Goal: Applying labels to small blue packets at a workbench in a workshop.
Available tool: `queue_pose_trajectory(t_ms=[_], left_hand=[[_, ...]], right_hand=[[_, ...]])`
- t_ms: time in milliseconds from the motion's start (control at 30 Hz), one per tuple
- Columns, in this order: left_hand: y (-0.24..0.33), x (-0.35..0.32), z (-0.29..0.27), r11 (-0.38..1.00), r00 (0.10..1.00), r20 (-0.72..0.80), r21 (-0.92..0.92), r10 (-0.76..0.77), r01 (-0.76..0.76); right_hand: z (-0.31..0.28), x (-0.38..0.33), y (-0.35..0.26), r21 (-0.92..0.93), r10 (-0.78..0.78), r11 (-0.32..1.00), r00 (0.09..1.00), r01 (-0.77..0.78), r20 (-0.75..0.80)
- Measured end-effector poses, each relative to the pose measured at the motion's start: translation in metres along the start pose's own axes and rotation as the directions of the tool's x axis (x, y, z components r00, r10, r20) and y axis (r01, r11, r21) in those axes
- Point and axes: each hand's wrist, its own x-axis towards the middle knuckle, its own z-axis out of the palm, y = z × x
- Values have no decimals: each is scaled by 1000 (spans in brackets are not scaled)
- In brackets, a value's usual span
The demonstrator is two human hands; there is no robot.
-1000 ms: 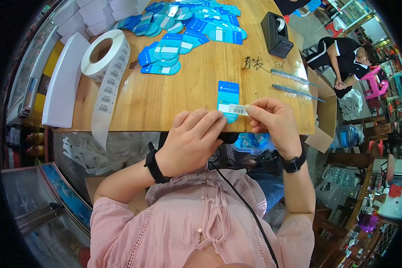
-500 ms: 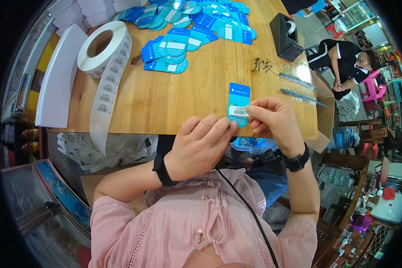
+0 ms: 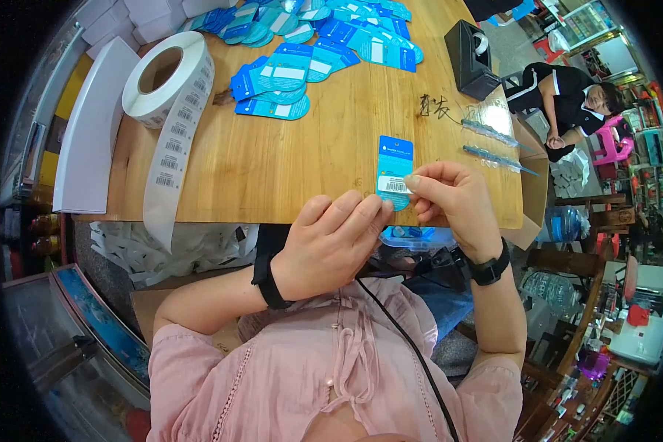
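A blue hang card (image 3: 395, 156) with a rounded lower end lies on the wooden table near its front edge. Across its lower part is a white barcode sticker (image 3: 392, 186). My right hand (image 3: 455, 200) pinches the sticker's right end between thumb and forefinger, its other fingers curled beneath. My left hand (image 3: 337, 239) is closed, fingers together and bent, with the fingertips against the card's lower left edge; its thumb is hidden. Farther left stands a roll of barcode stickers (image 3: 141, 103), its strip trailing over the table's front edge.
Many more blue cards (image 3: 287, 70) lie spread at the back of the table (image 3: 309, 155). A black tape dispenser (image 3: 471, 62) and wrapped thin blue items (image 3: 497, 158) are on the right. White boxes (image 3: 88, 125) line the left. Another person (image 3: 567, 103) sits beyond the table's right side.
Both hands and the card stay almost in place, with the sticker still pinched at its right end. The view has shifted slightly, so the roll appears a little farther left.
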Motion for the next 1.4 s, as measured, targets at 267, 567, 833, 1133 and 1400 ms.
queue_pose_trajectory(t_ms=[267,567,833,1133,1400], left_hand=[[0,0,-1,1000,1000,16,-17,-1,2],[-1,-1,-2,1000,1000,21,-19,12,-12],[-1,-1,-2,1000,1000,27,-9,10,-10],[-2,0,-1,1000,1000,25,-7,13,-12],[-2,4,-8,1000,996,85,4,25,-26]], right_hand=[[1,-1,0,-6,15,1000,1000,-15,-25],[0,-2,2,0,11,1000,999,-11,-36],[1,-1,2,-21,-1,1000,1000,0,-26],[4,-2,2,-57,-14,998,999,12,-44],[10,-1,12,-123,-112,987,991,102,-78]])
